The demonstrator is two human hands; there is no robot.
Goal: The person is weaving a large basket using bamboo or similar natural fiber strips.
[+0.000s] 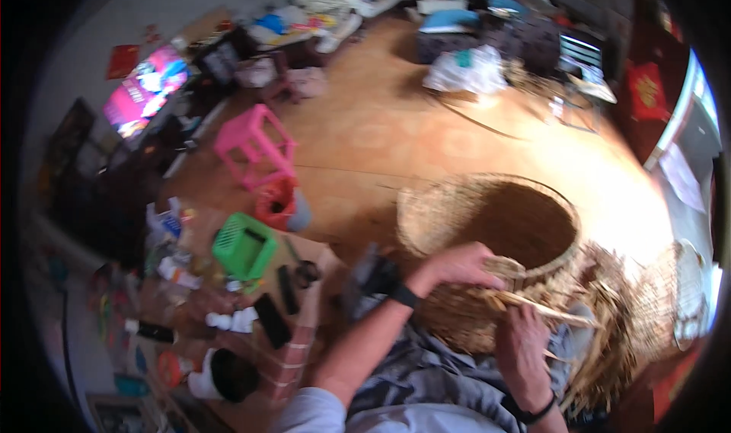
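Note:
A large round woven straw basket (pixel 430 208) stands tilted in front of my lap, its wide mouth facing up and away. My left hand (pixel 466 264) is closed on the basket's near rim, with the fingertips partly hidden by the weave. Just below and to the right, my right hand (pixel 524 345) is closed around a pale flat strip of straw (pixel 560 313), which runs along the near rim and sticks out to the right. A thick bundle of loose dry straw (pixel 613 341) hangs beside my right hand. Motion blurs the fingers somewhat.
On my left, a low table (pixel 304 334) carries a green plastic basket (pixel 245 246), scissors (pixel 306 271), a black phone (pixel 272 320) and bottles. Beyond it stand a pink stool (pixel 255 145) and a red-lined bin (pixel 276 203). A white plastic bag (pixel 468 71) lies farther off.

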